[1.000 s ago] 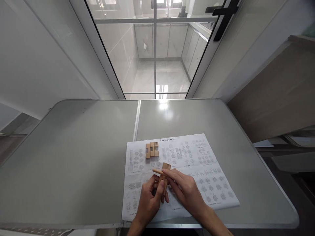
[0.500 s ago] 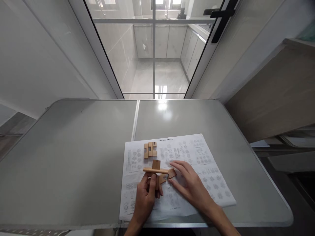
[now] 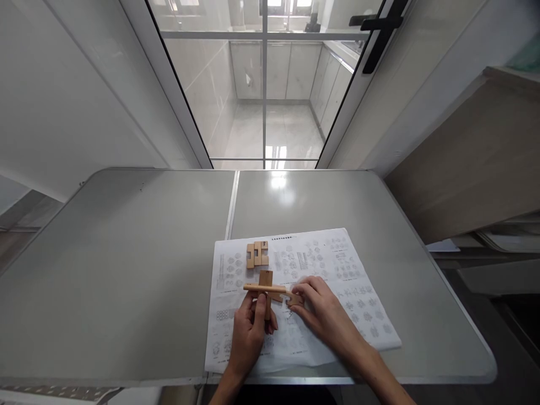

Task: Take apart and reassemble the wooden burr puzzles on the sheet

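Note:
A crossed assembly of notched wooden puzzle pieces (image 3: 266, 288) stands on a printed instruction sheet (image 3: 350, 281). My left hand (image 3: 250, 333) is closed round the lower part of its upright piece. My right hand (image 3: 323, 315) pinches a wooden piece (image 3: 294, 297) at the right end of the crossbar. Farther back on the sheet lie a few more wooden pieces (image 3: 257, 253), side by side and untouched.
The sheet lies on a grey folding table (image 3: 126, 253) with a centre seam. Beyond the table is a glass sliding door (image 3: 265, 84). A wooden panel (image 3: 464, 163) and shelves stand to the right.
The wooden assembly went from a tilted bundle in both hands to a cross shape with a horizontal bar. My right hand moved from the top of the pieces to the right end.

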Available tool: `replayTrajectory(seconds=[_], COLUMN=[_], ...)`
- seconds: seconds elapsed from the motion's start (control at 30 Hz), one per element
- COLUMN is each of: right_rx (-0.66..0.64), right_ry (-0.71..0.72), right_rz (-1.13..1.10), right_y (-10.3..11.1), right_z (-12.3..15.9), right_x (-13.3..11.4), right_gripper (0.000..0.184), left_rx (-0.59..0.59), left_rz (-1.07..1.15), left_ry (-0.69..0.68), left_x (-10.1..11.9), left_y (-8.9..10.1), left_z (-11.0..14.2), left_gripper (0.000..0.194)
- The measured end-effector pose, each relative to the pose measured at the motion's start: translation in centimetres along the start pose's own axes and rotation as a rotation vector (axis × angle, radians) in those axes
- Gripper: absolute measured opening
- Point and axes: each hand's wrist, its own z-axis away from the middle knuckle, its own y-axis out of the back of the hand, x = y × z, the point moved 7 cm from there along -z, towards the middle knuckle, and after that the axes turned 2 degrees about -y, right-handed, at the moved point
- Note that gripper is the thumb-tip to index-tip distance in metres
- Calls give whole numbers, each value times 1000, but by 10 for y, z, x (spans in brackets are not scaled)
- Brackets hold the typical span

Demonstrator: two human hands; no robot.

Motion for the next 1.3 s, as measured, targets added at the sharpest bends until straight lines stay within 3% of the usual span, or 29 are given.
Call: replayTrajectory(seconds=[0.17, 0.3, 0.43, 0.53, 0.67, 0.73, 0.93, 1.07, 1.3], right_rx=[-2, 13, 16, 113, 166, 119, 68, 4, -139], right_ry=[-1, -42, -228, -380, -601, -638, -547, -503, -406], right_rz=[-25, -238, -634, -945, -1126, -1159, -1163, -1049, -924], right_y=[4, 18, 24, 20, 11, 11, 26, 32, 30], right_z=[-1, -2, -2, -1, 1, 1, 2, 6, 4], right_x=[-1, 0, 5, 11, 18, 16, 2, -7, -21], right_gripper=[11, 6, 19, 32, 41, 40, 38, 55, 64], left_rx=[-4, 7, 8, 0, -11, -6, -38, -101, -257], left_rz=[12, 31, 30, 34, 43, 40, 66, 217, 525], left_ry=[-5, 11, 21, 23, 23, 23, 42, 146, 360], left_x=[-1, 1, 4, 5, 3, 2, 14, 16, 2], left_y=[-1, 0, 0, -1, -2, -1, -10, -28, -53], left_z=[0, 1, 1, 0, 1, 1, 0, -1, 4], left_gripper=[39, 41, 43, 44, 43, 43, 43, 43, 42])
